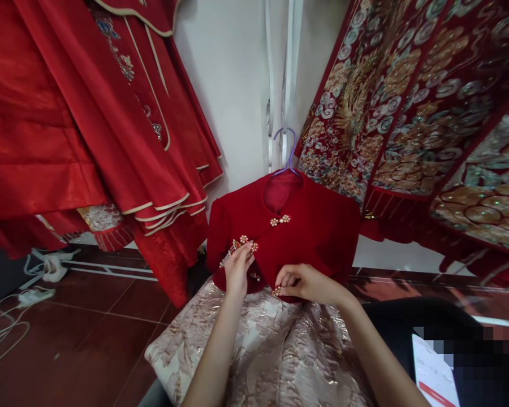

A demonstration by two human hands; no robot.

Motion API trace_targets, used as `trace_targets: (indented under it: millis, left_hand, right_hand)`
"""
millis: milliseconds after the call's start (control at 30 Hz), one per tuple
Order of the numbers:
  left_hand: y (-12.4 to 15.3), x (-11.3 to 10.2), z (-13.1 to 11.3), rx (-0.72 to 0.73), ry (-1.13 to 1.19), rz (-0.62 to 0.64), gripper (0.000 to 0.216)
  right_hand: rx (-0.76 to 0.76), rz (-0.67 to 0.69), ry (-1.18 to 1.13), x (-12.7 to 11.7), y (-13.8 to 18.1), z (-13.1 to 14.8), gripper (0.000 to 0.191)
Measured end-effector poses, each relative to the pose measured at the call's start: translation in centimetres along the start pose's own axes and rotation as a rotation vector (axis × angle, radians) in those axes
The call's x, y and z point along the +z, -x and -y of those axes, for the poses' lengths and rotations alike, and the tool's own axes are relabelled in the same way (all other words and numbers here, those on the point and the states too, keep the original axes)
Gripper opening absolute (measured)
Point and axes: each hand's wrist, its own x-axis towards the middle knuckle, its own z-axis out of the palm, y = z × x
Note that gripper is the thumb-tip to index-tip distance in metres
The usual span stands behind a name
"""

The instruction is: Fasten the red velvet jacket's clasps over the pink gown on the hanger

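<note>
A short red jacket (322, 226) with beaded trim hangs on a purple hanger (289, 161). A gold and pearl flower clasp (280, 220) joins its front just below the collar; lower down, the front edges stand apart. My left hand (238, 267) pinches the jacket's front edge on the left, by beaded flower ornaments (243, 242). On the other front edge, near the hem, my right hand (302, 282) is closed on a small beaded flower clasp (276, 291). Shiny pale gold patterned fabric (254, 339) lies beneath the jacket and under my forearms.
Red garments with cream piping (152, 141) hang at the left. Heavily embroidered dark red garments (390, 102) hang at the right. White cables (4, 328) and a white rack base (106, 265) are on the tiled floor. A lit phone (435, 367) is at lower right.
</note>
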Motion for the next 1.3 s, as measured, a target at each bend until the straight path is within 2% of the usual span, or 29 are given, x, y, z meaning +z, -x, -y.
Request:
trace_targets:
  millis: [133, 200, 267, 400, 467, 567, 667, 800, 967, 1133, 1200, 1300]
  left_hand:
    - [-0.1, 0.3, 0.0, 0.006, -0.066, -0.027, 0.031]
    - [0.1, 0.7, -0.3, -0.003, -0.143, 0.01, 0.035]
    - [0.3, 1.5, -0.9, 0.062, -0.245, 0.074, 0.034]
    - [0.4, 3.8, -2.7, 0.435, -0.506, 0.258, 0.026]
    - [0.0, 5.0, -3.5, 0.624, -0.72, 0.353, 0.026]
    - [-0.9, 6.7, -4.4, 0.884, -1.091, 0.413, 0.025]
    - [-1.8, 7.8, -5.3, 1.042, -1.351, 0.474, 0.022]
    - [-2.2, 8.7, -6.7, 1.146, -1.476, 0.652, 0.013]
    - [-2.6, 9.4, -7.6, 1.122, -1.418, 0.862, 0.01]
    - [-3.2, 9.9, -7.4, 1.095, -1.434, 0.875, 0.016]
    - [-3.3, 9.9, -7.3, 1.128, -1.459, 0.869, 0.018]
    - [-3.3, 9.6, -7.4, 1.163, -1.441, 0.847, 0.021]
  right_hand:
    - [-0.007, -0.013, 0.02, 0.2, -0.1, 0.1, 0.014]
    - [0.002, -0.001, 0.019, 0.0, 0.2, 0.3, 0.013]
    - [0.022, 0.043, 0.004, -0.4, 0.6, 0.6, 0.013]
    - [0.059, 0.118, -0.007, -1.2, 1.5, 1.3, 0.008]
    - [0.077, 0.134, 0.006, -1.5, 1.9, 1.5, 0.006]
    - [0.102, 0.141, 0.01, -2.0, 2.3, 1.6, 0.009]
    - [0.122, 0.156, 0.002, -2.5, 2.6, 1.3, 0.01]
    - [0.132, 0.151, 0.012, -2.8, 2.9, 0.9, 0.01]
    - [0.125, -0.005, 0.047, -2.5, 2.5, 0.4, 0.013]
    - [0.097, -0.052, 0.076, -2.2, 2.2, 0.2, 0.012]
    - [0.079, -0.217, 0.139, -2.3, 1.8, 0.6, 0.013]
    - [-0.022, -0.719, 0.249, -2.5, 0.0, 2.0, 0.02]
